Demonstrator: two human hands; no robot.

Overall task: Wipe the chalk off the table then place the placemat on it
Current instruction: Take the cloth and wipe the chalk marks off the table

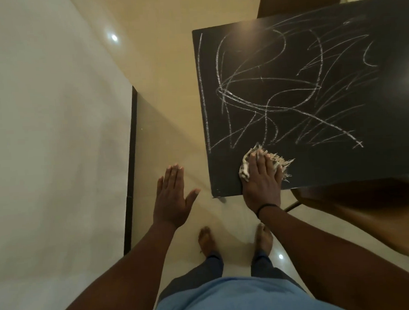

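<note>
Two hands | my right hand (pixel 261 175) presses cloth (pixel 264 162) flat-fingered at table (pixel 386 121) near edge | chalk (pixel 278 91) lies far and right | left hand (pixel 172 199) spread, idle

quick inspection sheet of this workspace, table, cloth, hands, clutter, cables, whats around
surface: black table covered in white chalk scribbles over most of its top; no wiped patch evident
job's things: frayed cloth lies on the table near its near left corner; placemat not seen
clutter: nothing seen on the table besides the cloth
grippers: right hand presses flat on the cloth, fingers straight; left hand is open, fingers spread, held in the air left of the table, touching nothing
cables: nothing seen
surroundings: glossy beige floor; brown chair at the near edge, another at the far edge; pale wall with dark skirting at left; person's bare feet below
</note>
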